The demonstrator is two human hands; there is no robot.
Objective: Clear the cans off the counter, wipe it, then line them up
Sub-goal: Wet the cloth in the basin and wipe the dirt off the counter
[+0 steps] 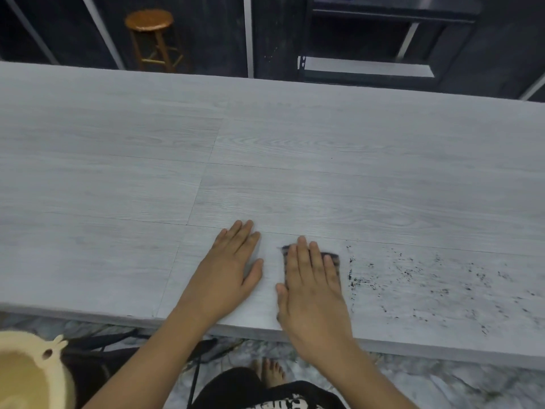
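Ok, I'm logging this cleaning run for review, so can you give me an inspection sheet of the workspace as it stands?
Surface: grey wood-grain counter; black specks scattered on its near right part, the rest looks clean.
Job's things: dark cloth flat on the counter under the right hand; no cans seen.
Clutter: nothing seen on the counter.
Grips: left hand flat and open on the counter, empty; right hand pressing flat on the cloth.
Cables: dark cords on the floor below the counter edge.
Surroundings: wooden stool beyond the counter, dark shelf unit at far right, cream basin at lower left.
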